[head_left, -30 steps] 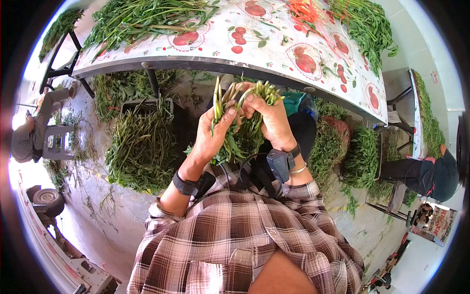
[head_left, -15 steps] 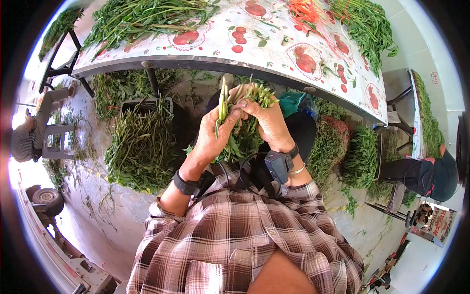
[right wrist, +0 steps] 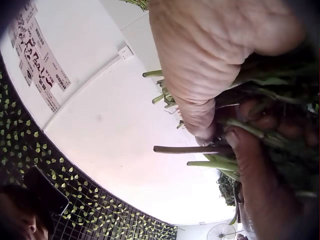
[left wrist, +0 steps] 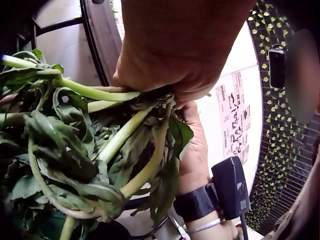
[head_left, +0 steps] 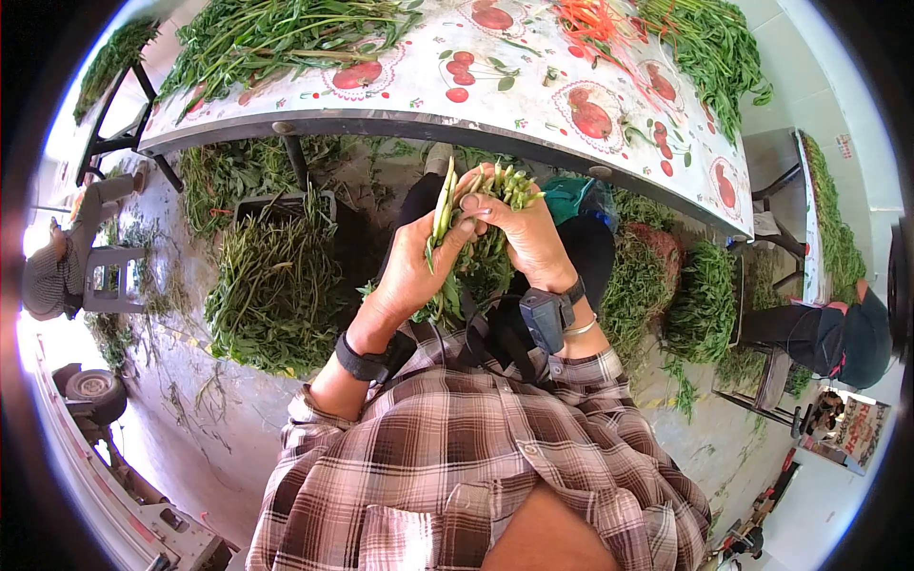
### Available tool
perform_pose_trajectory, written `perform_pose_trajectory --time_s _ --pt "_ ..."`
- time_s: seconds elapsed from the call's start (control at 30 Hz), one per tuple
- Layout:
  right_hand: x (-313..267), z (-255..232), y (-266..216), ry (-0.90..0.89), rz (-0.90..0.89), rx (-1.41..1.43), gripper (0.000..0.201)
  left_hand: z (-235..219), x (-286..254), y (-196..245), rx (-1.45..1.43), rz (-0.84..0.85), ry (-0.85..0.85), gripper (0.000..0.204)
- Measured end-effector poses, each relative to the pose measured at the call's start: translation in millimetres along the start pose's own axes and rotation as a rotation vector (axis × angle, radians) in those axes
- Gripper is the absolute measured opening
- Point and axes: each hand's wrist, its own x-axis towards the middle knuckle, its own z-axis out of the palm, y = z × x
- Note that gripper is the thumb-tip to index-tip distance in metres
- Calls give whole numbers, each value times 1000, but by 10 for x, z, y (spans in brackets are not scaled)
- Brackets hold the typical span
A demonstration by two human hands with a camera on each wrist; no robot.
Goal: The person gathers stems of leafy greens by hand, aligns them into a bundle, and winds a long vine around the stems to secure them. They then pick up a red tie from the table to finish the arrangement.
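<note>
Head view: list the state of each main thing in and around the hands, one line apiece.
Left hand, fingers curled, holding a few stems
Right hand, gripping the bunch of greens
Bunch of greens, held, stem ends up, leaves hanging down
Crate, heaped above its rim with greenery
Table, covered by a fruit-patterned cloth
Orange strips, loosely tangled on the cloth

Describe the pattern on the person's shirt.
The shirt is plaid, in brown and white; the head view shows it best.
</note>
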Motion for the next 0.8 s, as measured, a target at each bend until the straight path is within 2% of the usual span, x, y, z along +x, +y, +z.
perform_pose_trajectory --time_s 0.07,0.23,0.3,0.47,0.53,0.67,0.8 --pt "9 -28 28 -37 -59 -29 21 9 3 65 37 3 17 26" --pt "34 47 18 -9 -79 -16 21 43 23 58 112 -23 52 24" --pt "37 63 29 -8 -83 -24 21 79 23 31 192 18 63 24" --pt "38 60 82 26 -54 25 20 104 22 26 180 19 73 24" --pt "47 62 119 31 -76 28 19 123 34 -3 124 98 160 23" --pt "40 102 73 10 -104 30 15 89 -10 70 107 37 139 25" --pt "48 131 87 40 -112 26 14 113 -13 48 69 130 243 26"
